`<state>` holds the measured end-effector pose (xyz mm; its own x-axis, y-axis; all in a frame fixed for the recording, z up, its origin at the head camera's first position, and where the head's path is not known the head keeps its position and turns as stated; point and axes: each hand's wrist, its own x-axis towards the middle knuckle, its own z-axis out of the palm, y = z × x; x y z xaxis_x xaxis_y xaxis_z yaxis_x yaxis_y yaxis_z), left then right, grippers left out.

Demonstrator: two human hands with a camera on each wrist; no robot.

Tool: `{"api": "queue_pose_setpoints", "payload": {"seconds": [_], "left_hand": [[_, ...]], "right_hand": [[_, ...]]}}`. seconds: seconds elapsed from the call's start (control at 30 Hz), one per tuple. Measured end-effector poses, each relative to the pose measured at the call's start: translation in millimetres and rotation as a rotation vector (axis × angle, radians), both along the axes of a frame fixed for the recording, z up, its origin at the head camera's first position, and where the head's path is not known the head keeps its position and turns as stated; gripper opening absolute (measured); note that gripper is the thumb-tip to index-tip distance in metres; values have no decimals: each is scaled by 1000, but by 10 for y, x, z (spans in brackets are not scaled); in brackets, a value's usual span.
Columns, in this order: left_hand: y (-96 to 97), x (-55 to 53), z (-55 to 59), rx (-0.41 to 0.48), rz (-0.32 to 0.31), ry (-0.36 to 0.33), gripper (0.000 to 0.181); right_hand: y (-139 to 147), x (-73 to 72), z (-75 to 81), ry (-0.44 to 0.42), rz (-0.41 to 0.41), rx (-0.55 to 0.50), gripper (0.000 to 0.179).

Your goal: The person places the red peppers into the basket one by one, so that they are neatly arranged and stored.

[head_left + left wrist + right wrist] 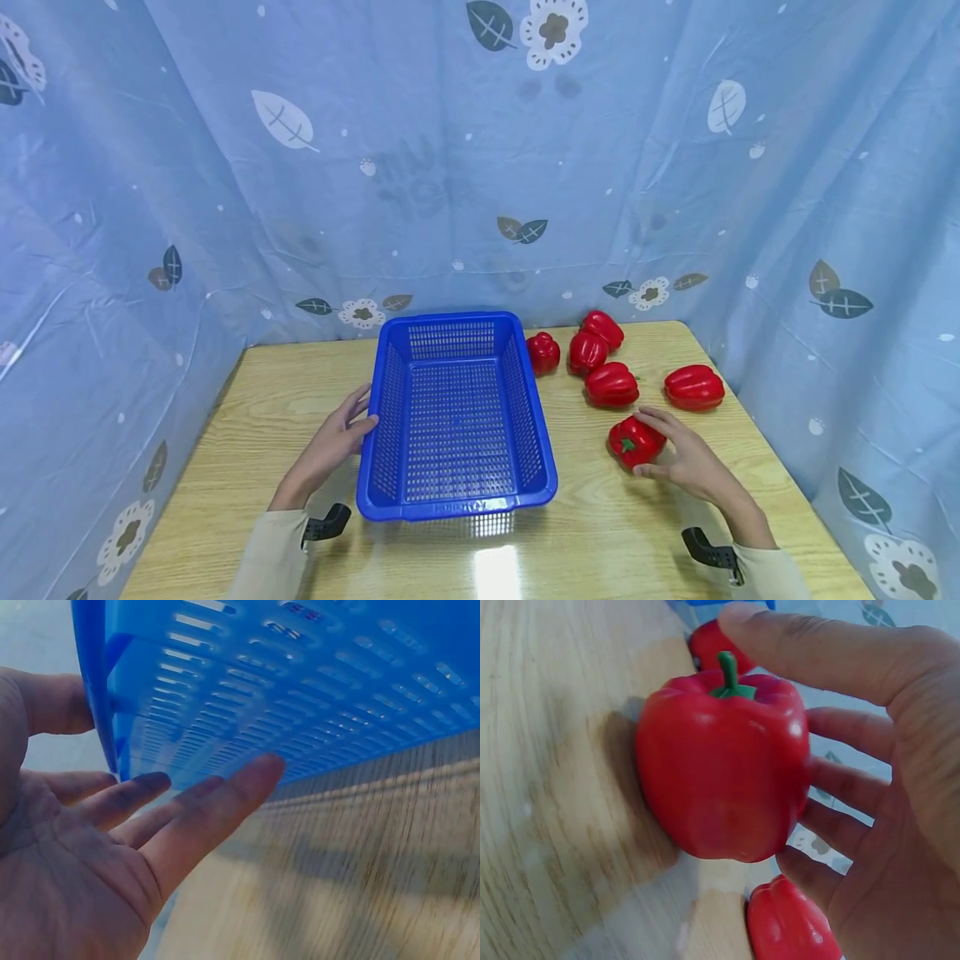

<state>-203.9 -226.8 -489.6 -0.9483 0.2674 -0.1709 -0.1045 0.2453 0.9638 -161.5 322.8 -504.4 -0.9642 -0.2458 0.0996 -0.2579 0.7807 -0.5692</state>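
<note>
A blue plastic basket (457,507) with slotted walls stands on the wooden table. My left hand (341,437) is at its left side, thumb over the rim and fingers stretched along the outer slotted wall (247,690). To the right of the basket, my right hand (686,458) reaches around a red bell pepper (636,442) with a green stem. In the right wrist view its fingers (847,784) lie by one side of the pepper, while the thumb (802,641) is spread near the stem end, apart from the skin. That pepper rests on the table.
Several other red bell peppers lie right of the basket: one pepper (543,353) beside its wall, a pepper (612,385) in the group behind my right hand, and another pepper (693,388) near the right edge. A patterned blue curtain (450,208) surrounds the table (285,375).
</note>
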Motion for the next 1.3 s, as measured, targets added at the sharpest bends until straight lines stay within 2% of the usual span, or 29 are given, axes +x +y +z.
{"api": "queue_pose_setpoints", "payload": {"seconds": [0.2, 0.43, 0.53, 0.77, 1.03, 1.3], "left_hand": [[11, -5, -18, 23, 16, -12, 62], [16, -18, -48, 19, 44, -20, 62], [20, -22, -48, 34, 51, -28, 62], [12, -10, -70, 69, 69, -35, 64], [16, -14, -86, 68, 75, -26, 62], [15, -14, -93, 43, 81, -25, 62]], "right_hand": [[-27, 1, -13, -1, 14, 15, 89], [-71, -24, -52, 67, 34, 79, 87], [-91, -34, -52, 88, 16, 91, 85], [-116, -87, -64, 66, -44, 105, 83], [-85, -76, -75, 33, -93, 27, 83], [-74, -96, -7, 70, -109, -30, 84]]}}
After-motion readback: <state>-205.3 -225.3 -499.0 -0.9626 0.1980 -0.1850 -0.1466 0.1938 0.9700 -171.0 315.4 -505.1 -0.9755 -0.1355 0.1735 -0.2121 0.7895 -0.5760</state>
